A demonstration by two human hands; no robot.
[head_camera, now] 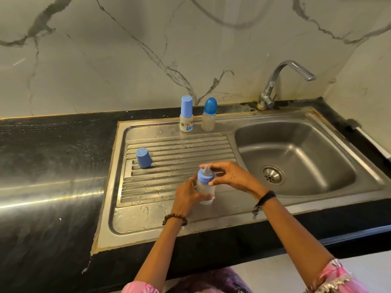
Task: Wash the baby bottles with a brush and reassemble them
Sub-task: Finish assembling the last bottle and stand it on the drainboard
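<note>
Left hand (187, 196) wrapped round the lower body of a small translucent plastic baby bottle (205, 192), fingers curled on it, holding it upright just above or on the near flat of the stainless steel drainboard (148, 216); contact with the steel cannot be told. Right hand (229, 175) set over the top, thumb and fingertips curled at the light-blue screw collar (205, 178), which carries a clear silicone teat (206, 168); whether the collar is being loosened or tightened cannot be read. Judgement: the bottle looks empty and light, its wall stiff but thin, likely slick if wet. Best held low on the body as it is, with the turning grip kept on the ridged collar; the teat is soft and would only buckle under the fingers. Water drops on the drainboard suggest slippery footing for anything set down. A light-blue cylindrical plastic cap (143, 157) stands mouth-down on the ribs, well apart to the left. At the back edge two more bottles stand upright and capped, just beside one another: a printed one with a tall light-blue cap (186, 117), and a plain cloudy one with a dark-blue domed cap (209, 115). Sink basin (300, 163) to the right, chrome tap (281, 81) behind it, no water running. No brush in view.
</note>
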